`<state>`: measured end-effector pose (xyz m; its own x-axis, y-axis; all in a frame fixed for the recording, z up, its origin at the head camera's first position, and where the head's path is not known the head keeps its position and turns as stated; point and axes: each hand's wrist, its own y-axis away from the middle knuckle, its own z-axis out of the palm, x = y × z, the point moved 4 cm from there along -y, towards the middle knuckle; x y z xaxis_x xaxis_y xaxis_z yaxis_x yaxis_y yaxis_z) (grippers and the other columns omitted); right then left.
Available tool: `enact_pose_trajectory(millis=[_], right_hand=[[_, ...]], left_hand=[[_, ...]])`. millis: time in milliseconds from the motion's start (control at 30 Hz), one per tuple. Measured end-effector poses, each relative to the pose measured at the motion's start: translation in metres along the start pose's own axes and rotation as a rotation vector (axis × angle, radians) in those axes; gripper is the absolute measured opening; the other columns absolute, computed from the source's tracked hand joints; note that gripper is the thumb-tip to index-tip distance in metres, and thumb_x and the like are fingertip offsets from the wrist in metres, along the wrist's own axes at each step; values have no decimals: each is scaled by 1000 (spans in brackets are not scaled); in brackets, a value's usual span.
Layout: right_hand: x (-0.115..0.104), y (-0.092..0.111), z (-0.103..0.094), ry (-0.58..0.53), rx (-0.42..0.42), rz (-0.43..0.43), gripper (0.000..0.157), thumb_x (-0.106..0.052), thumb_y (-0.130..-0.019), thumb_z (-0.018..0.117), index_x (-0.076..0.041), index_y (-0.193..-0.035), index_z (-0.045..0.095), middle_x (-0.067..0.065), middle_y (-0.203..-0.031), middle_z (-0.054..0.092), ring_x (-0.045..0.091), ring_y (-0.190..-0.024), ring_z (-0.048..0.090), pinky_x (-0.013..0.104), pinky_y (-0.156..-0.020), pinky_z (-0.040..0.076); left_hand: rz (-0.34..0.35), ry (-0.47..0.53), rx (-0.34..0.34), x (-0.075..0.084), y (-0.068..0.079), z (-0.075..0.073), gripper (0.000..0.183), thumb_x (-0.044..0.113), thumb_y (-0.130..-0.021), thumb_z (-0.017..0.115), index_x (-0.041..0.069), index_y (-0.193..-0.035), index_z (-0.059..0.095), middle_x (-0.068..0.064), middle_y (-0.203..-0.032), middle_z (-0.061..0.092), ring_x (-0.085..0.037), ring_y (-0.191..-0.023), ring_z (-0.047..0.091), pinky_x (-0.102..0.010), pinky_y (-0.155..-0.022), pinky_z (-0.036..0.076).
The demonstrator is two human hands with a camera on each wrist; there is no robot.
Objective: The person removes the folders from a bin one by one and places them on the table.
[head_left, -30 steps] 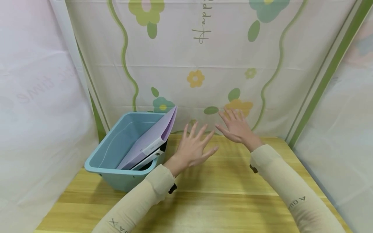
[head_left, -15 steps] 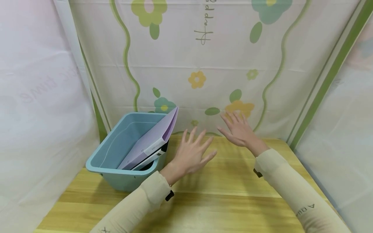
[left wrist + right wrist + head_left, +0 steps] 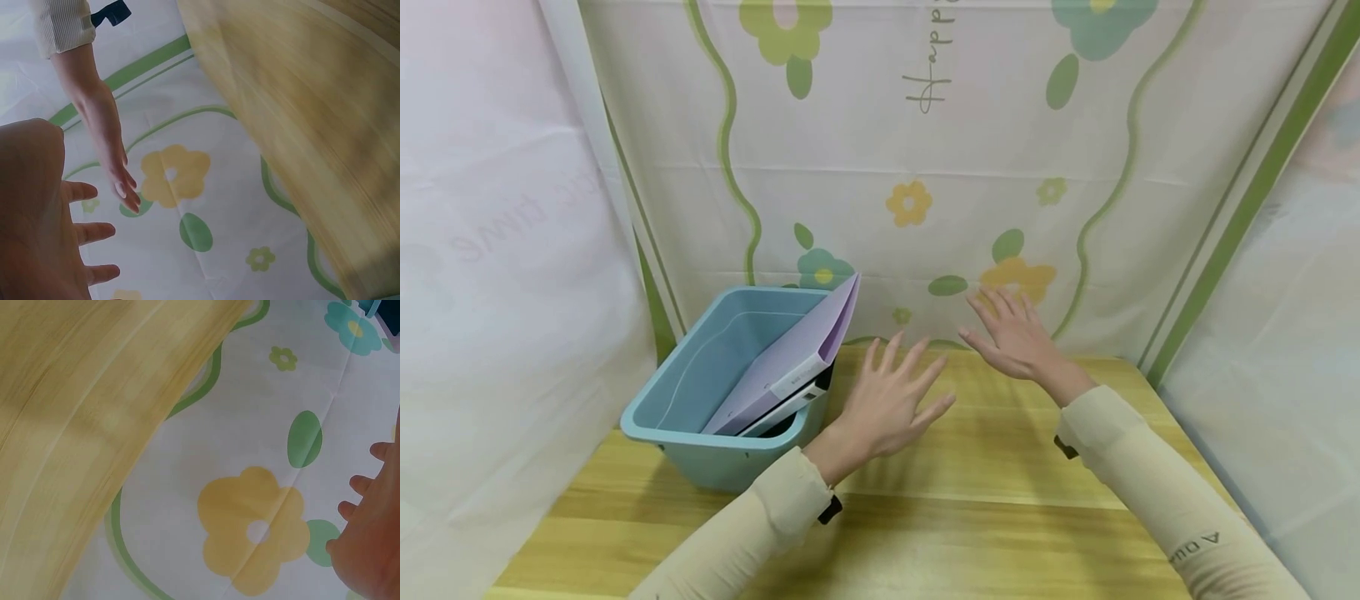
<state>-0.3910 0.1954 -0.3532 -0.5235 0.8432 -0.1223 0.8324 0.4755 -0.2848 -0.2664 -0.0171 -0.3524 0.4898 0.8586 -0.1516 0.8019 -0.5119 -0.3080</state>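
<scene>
My left hand (image 3: 887, 400) is held over the wooden table with its fingers spread, palm down, and nothing in it. It is just right of a blue plastic bin (image 3: 700, 367). A light purple binder (image 3: 782, 358) leans in that bin, its upper end sticking out past the rim. Under it lies a second binder (image 3: 790, 412), white and black. Farther right and back, my right hand (image 3: 1011, 333) hovers with straight fingers near the rear curtain, holding nothing. In the left wrist view the fingers (image 3: 94, 232) of my left hand reach in from the left edge.
The wooden table (image 3: 970, 517) stretches in front of both hands. A white curtain (image 3: 835, 142) printed with flowers hangs right behind it, and pale cloth panels (image 3: 1285, 350) close in both sides.
My left hand has drifted down and slightly left, toward the front of the table. My right hand has shifted slightly right and down. The bin and binders stay put.
</scene>
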Motion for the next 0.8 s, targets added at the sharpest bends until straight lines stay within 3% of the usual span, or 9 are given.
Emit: enact_pose_trajectory(millis=[800], right_hand=[[-13,7,-4,-48,-18,-29,76,-63,-104,35,-20,-165,17,8,-172,3,42,-156,5,65,-120,-1]], left_hand=[[54,-5,36,0,22,-5,69,68,-103,18,30,-157,40,-5,-163,36,-41,-152,24,-63,-119,19]])
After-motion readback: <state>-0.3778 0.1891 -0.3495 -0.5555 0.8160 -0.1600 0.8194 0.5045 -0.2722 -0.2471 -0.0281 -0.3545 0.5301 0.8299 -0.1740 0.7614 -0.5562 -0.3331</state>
